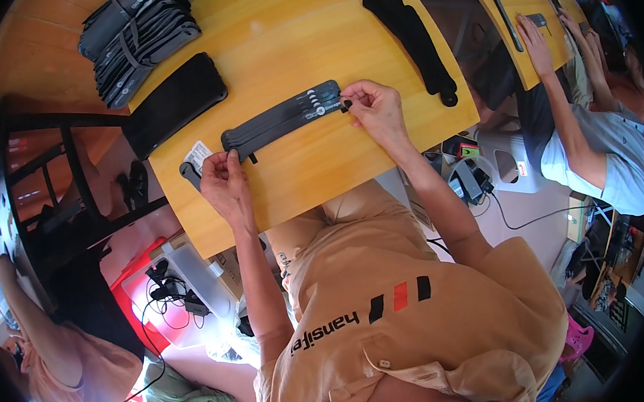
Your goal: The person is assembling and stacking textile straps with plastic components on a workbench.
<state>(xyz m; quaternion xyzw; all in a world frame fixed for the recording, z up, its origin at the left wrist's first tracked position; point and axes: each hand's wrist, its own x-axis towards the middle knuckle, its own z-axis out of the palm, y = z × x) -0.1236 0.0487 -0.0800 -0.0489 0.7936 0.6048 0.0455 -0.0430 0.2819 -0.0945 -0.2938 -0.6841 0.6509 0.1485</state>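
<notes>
A dark grey, flat bundle of layered fabric strips (278, 121) with white print near its right end lies across the wooden table (320, 171) in front of me. At its left end, my left hand (226, 187) has thumb and fingers pinched together beside a grey strap end (190, 173). Whether the fingers grip the strap or the bundle's edge is hidden. My right hand (379, 115) pinches a small black tab (346, 104) at the bundle's right end. A white printed label (198, 155) lies just beyond my left fingers.
A tied pile of grey strips (136, 53) sits at the far left, with a black flat pad (178, 103) nearer me. Long black strips (412, 46) lie by the right edge. Co-workers sit on both sides, one with hands at another table (508, 16). Bins with cables flank me.
</notes>
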